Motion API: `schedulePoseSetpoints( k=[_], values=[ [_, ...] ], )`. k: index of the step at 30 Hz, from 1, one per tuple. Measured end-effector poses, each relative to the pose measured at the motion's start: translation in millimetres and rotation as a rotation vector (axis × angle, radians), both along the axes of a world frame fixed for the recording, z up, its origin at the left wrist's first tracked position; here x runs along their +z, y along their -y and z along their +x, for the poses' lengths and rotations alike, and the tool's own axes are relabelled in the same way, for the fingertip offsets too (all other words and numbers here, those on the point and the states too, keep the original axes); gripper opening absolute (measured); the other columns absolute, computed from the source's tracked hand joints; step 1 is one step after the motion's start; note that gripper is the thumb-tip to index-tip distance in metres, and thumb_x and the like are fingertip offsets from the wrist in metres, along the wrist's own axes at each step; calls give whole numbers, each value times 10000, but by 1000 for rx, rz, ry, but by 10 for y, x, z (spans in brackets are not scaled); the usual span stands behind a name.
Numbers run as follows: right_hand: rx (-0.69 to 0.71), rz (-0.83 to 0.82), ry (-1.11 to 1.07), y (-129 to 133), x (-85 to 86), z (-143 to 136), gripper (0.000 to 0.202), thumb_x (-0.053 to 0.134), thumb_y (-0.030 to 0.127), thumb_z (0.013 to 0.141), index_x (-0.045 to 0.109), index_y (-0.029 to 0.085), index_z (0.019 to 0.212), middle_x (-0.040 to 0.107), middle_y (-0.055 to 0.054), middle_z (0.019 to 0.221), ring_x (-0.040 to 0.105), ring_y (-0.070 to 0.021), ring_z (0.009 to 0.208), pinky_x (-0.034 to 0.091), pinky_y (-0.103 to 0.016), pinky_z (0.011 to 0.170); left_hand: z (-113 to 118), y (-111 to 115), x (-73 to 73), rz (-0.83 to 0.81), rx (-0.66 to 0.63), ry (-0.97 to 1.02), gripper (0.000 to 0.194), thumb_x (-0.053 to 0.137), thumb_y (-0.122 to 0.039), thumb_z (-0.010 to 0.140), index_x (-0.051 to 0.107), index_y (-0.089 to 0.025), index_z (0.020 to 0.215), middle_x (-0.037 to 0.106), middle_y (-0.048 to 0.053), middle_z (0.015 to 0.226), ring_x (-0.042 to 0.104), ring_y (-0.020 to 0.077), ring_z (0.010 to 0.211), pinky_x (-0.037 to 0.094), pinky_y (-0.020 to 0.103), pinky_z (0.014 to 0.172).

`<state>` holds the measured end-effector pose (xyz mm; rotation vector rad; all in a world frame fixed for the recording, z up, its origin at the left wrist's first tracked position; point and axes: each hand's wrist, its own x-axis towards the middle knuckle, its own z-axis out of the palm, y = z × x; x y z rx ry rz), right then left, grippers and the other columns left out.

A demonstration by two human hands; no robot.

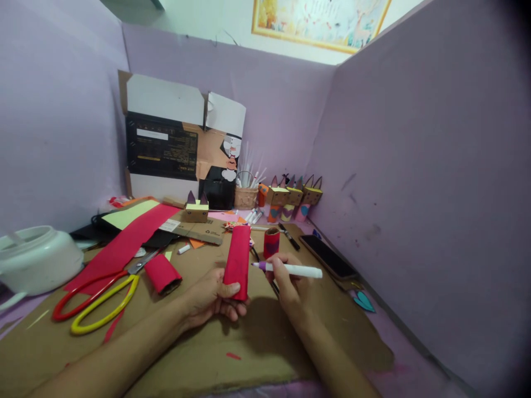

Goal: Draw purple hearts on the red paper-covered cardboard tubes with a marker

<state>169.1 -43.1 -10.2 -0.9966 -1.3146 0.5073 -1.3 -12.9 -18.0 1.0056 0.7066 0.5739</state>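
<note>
My left hand (226, 298) grips the lower end of a long red paper-covered tube (238, 260), its thumb across the front, and holds it up over the cardboard sheet. Between the fingers of my right hand (290, 282) is a white marker (305, 271) with a purple tip, which points left at the tube and appears just apart from it. A short red tube with a purple mark (271, 243) stands behind my right hand. Left of my left hand lies another short red tube (163, 273). Red and yellow scissors (105, 297) rest beside it.
The cardboard sheet (199, 365) covers much of the table. At left stand a white pot (39, 260) and a red paper strip (128, 246). A phone (327, 255) lies at right. Behind are a basket of markers (246, 197), cardboard animal figures (294, 196) and an unfolded box (164, 138).
</note>
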Motion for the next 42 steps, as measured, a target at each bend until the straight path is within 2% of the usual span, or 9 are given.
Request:
schedulePoseSetpoints(
  k=[4, 8, 14, 20, 23, 26, 31, 35, 42],
  values=[
    [-51, -15, -253, -98, 47, -14, 235, 473, 368, 866, 578, 193, 981, 636, -23, 737, 601, -155, 640, 491, -300, 616, 47, 54, 2, 44, -14, -25, 340, 714, -324, 624, 474, -151, 792, 628, 33, 664, 609, 125, 509, 482, 200, 434],
    [172, -117, -497, -190, 42, -21, 271, 583, 339, 803, 528, 222, 1041, 646, -27, 894, 624, -166, 781, 499, -333, 735, 107, 125, 33, 161, 54, -161, 358, 707, -331, 587, 489, -151, 806, 601, 3, 598, 558, 108, 429, 427, 188, 370],
    [376, -211, -767, -225, 45, -46, 435, 722, 173, 627, 534, 257, 1010, 627, 48, 763, 591, -97, 635, 469, -196, 574, 86, 160, 108, 234, 18, -297, 357, 685, -314, 542, 551, -126, 814, 625, 25, 592, 575, 128, 454, 400, 190, 392],
    [484, -340, -728, -170, 97, -58, 463, 729, 237, 613, 507, 234, 1020, 684, -13, 803, 652, -214, 754, 509, -305, 609, 65, 167, 124, 156, -145, -159, 345, 634, -262, 544, 611, -116, 856, 645, 47, 634, 592, 156, 515, 418, 221, 453],
    [459, -325, -724, -157, 99, -74, 491, 743, 244, 599, 489, 237, 1019, 691, -23, 829, 659, -228, 767, 516, -329, 629, 86, 161, 131, 308, -1, -101, 411, 664, -346, 576, 605, -121, 915, 664, 72, 779, 613, 193, 688, 463, 266, 604],
    [427, -324, -674, -157, 72, -106, 475, 757, 239, 577, 488, 244, 969, 687, -19, 847, 653, -223, 790, 515, -339, 670, 92, 157, 150, 551, 152, -213, 468, 685, -395, 585, 603, -132, 963, 659, 68, 863, 584, 226, 825, 448, 276, 692],
    [418, -297, -546, -155, 6, -170, 443, 746, 211, 596, 481, 251, 949, 682, -1, 859, 638, -201, 807, 501, -338, 724, 76, 169, 163, 754, 225, -490, 364, 657, -423, 600, 636, -136, 823, 632, 10, 700, 535, 174, 670, 398, 234, 594],
    [407, -285, -490, -158, -15, -188, 433, 744, 192, 606, 503, 253, 960, 670, 4, 867, 623, -186, 818, 486, -315, 747, 99, 183, 174, 792, 247, -575, 256, 637, -379, 616, 612, -142, 709, 595, -7, 611, 498, 147, 584, 357, 221, 529],
    [422, -313, -608, -205, -25, -154, 294, 699, 296, 673, 514, 236, 894, 586, 46, 723, 560, -108, 609, 458, -233, 591, 148, 161, 180, 645, 314, -555, 195, 570, -343, 661, 558, -148, 652, 577, -6, 581, 515, 149, 549, 366, 229, 498]
  ],
)
